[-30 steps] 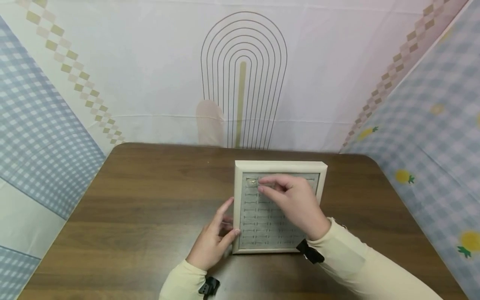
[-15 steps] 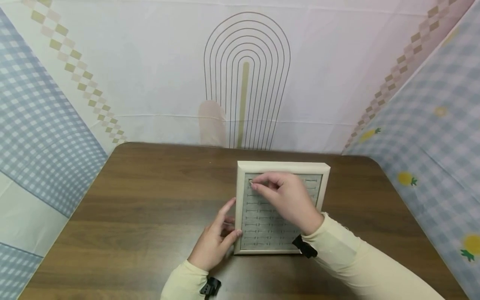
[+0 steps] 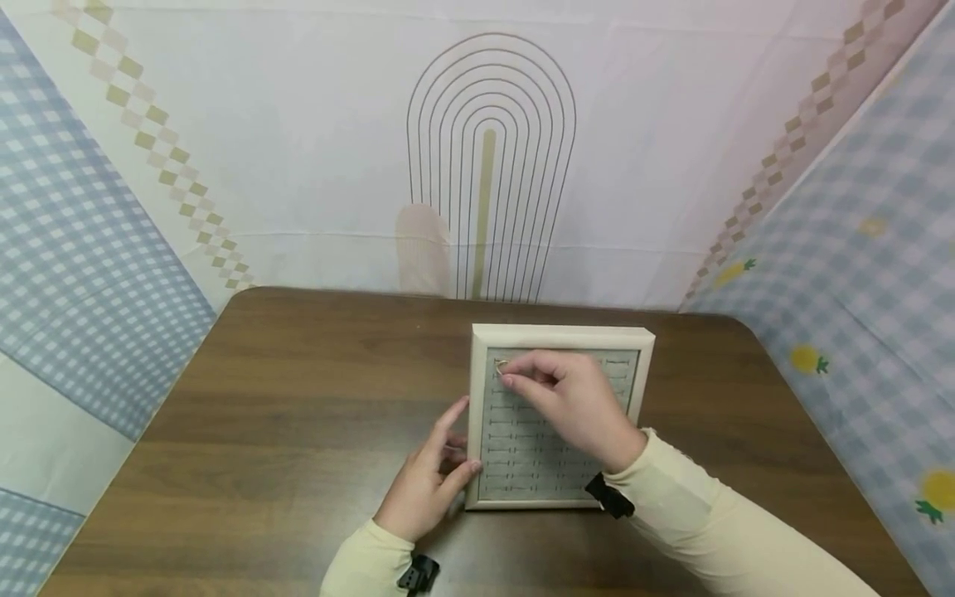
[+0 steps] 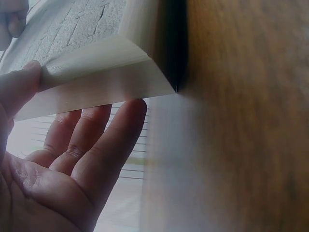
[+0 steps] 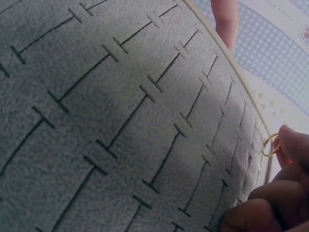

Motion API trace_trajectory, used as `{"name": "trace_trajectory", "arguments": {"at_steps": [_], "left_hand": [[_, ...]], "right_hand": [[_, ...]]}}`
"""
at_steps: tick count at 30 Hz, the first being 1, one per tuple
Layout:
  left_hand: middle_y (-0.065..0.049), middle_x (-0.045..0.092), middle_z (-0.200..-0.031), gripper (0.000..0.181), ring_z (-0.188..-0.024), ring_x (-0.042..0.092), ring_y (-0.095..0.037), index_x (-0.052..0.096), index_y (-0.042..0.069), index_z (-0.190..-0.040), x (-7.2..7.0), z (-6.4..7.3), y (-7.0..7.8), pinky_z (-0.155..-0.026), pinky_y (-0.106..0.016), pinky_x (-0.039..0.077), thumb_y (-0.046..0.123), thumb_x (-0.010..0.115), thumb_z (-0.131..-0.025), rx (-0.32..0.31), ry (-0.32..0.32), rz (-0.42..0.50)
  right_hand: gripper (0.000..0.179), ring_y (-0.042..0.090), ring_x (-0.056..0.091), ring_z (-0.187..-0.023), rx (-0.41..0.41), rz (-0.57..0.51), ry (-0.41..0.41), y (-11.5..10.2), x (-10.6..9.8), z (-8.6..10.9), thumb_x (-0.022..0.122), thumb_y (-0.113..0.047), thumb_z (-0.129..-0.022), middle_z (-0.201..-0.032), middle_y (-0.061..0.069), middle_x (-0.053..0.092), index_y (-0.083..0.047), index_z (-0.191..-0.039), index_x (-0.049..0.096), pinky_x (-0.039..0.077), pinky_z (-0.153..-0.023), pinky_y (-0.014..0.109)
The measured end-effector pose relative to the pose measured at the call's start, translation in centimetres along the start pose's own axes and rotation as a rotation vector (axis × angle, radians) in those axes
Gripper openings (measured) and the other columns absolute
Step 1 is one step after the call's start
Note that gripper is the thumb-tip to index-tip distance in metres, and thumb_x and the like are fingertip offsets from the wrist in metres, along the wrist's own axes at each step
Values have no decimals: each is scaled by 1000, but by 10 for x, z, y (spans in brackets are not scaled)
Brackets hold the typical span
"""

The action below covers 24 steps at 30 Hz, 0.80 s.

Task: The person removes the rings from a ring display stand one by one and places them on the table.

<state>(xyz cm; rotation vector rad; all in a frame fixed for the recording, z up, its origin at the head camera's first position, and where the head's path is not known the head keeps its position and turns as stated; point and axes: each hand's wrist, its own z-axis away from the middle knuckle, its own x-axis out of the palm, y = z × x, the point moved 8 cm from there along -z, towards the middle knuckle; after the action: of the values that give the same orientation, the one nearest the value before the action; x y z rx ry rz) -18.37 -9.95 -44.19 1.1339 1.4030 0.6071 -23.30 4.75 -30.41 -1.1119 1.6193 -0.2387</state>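
A pale-framed ring display board (image 3: 548,464) stands tilted on the table, its grey fabric face cut with rows of slits. My left hand (image 3: 425,485) holds the board's left side, thumb on the front border and fingers along the side and behind, as the left wrist view shows. At the upper left of the face, my right hand (image 3: 578,398) pinches a thin gold ring (image 5: 271,145) between thumb and index finger. The ring (image 3: 501,366) sits right at the top-left slit, most of its loop showing outside the fabric. My right hand covers part of the upper slits.
A brown wooden table (image 3: 298,414) lies under the board. A white printed cloth (image 3: 321,166) hangs behind its far edge, with blue checked cloths at the left and right sides.
A second ago the ring sat in the top-left slit with my right fingers apart beside it. My right hand has moved left and pinched it, and more of its loop now shows.
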Motion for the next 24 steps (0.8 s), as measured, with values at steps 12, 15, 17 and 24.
{"name": "trace_trajectory", "arguments": {"at_steps": [12,15,17,24], "left_hand": [[-4,62,-104,78,-89,64,-14,13,36,-148,0,0,1,-71,-22,52,20,63,-90,-4,5,3],[-4,62,-104,79,-89,64,-14,13,36,-148,0,0,2,-72,-21,52,19,63,-90,-2,6,10],[-4,62,-104,79,-89,64,-14,13,36,-148,-1,0,2,-71,-21,52,19,63,-89,-3,8,16],[-4,62,-104,79,-89,64,-15,12,38,-148,0,0,1,-70,-20,52,20,63,-90,-17,1,15]], "right_hand": [[7,5,47,-52,-20,-71,-4,1,-2,9,72,-22,-82,-83,-14,68,-20,-88,74,42,-45,21],[7,4,44,-51,-17,-71,3,3,-4,13,72,-22,-82,-80,-14,67,-20,-88,74,40,-44,21],[7,4,43,-51,-15,-69,6,4,-5,15,72,-22,-82,-80,-15,67,-20,-88,74,39,-44,20],[7,4,42,-51,9,-62,4,10,-12,27,72,-25,-82,-80,-17,66,-20,-88,74,40,-45,21]]}}
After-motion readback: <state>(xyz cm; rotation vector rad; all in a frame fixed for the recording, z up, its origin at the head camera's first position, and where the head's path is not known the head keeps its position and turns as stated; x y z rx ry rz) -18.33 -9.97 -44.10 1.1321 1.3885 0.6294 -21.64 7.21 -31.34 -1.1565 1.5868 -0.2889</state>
